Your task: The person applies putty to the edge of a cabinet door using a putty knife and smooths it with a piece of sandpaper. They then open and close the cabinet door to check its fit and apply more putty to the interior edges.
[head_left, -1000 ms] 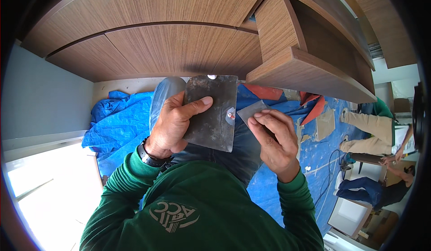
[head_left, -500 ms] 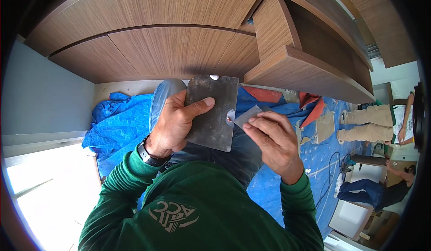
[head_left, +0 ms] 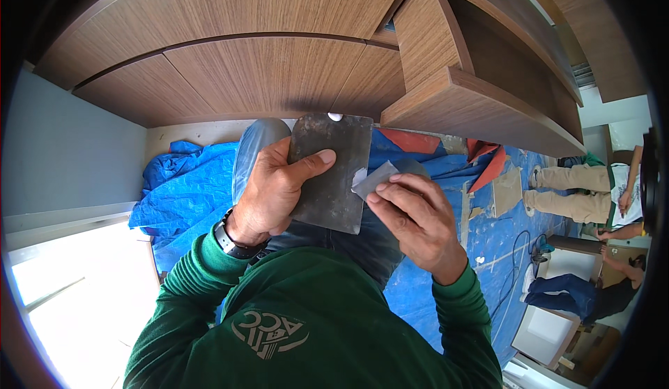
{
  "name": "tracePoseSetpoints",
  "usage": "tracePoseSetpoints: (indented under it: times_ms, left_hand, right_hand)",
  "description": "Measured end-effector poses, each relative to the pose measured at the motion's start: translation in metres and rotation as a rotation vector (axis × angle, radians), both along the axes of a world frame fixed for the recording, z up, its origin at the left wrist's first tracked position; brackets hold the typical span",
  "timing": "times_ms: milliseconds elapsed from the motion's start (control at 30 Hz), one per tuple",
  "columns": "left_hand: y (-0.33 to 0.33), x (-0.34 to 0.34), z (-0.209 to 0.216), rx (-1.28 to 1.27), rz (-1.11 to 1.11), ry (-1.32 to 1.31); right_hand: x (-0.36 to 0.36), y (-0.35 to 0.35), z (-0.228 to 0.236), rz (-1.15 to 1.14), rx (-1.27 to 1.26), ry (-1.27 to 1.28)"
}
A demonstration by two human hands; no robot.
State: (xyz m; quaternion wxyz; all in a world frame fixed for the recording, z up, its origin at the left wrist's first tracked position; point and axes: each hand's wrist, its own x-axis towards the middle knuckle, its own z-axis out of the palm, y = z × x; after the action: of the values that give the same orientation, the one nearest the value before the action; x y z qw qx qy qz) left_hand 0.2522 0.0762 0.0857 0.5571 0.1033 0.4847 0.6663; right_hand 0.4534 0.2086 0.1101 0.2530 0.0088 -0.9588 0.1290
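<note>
My left hand (head_left: 268,190) is closed on a dark, stained flat metal plate (head_left: 327,180), its thumb lying across the top face. A white dab of paste (head_left: 335,117) sits on the plate's far edge, and a second smear (head_left: 359,177) is on its right edge. My right hand (head_left: 418,218) pinches a small, thin grey scraper (head_left: 378,179) between thumb and fingers. The scraper's left corner meets the plate's right edge at the smear. My left fingers are hidden under the plate.
Wood-grain cabinet fronts (head_left: 258,75) stand ahead, with an open drawer (head_left: 481,107) jutting out at right. Blue sheeting (head_left: 188,180) covers the floor, with a red scrap (head_left: 488,169) and a cable (head_left: 512,270). Two people (head_left: 575,187) are at the far right.
My right hand has turned slightly and brought the scraper a little left and down over the smear. A reddish spot there is now out of sight. The plate has barely moved.
</note>
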Motion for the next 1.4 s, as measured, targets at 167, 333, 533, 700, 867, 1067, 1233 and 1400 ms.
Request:
tracePoseSetpoints:
  times_ms: [167, 333, 533, 700, 867, 1067, 1233, 1400]
  left_hand:
    - [-0.001, 0.0, -0.003, 0.01, 0.014, -0.041]
    - [-0.003, -0.003, -0.004, -0.006, 0.017, -0.091]
    - [-0.004, 0.003, -0.003, 0.02, 0.007, -0.028]
    - [-0.007, 0.006, -0.011, 0.03, 0.017, 0.071]
    - [-0.004, 0.012, 0.0, 0.028, -0.017, 0.267]
    - [-0.01, 0.012, -0.021, -0.029, 0.07, 0.264]
    - [-0.009, 0.006, -0.015, 0.006, 0.248, 0.034]
    - [-0.007, 0.013, -0.02, 0.008, 0.323, -0.141]
  right_hand:
    - [0.002, 0.004, -0.002, -0.071, 0.011, 0.039]
    - [0.006, 0.003, -0.008, -0.047, -0.003, 0.018]
    - [-0.003, 0.0, -0.01, -0.022, -0.011, 0.051]
    - [0.005, 0.005, -0.004, -0.029, -0.022, 0.029]
    - [-0.006, -0.001, -0.006, -0.052, -0.033, 0.031]
    - [0.004, 0.003, 0.001, 0.122, -0.176, -0.138]
    - [0.016, 0.015, -0.003, -0.017, -0.295, -0.08]
    - [0.009, -0.01, -0.012, -0.121, -0.432, 0.16]
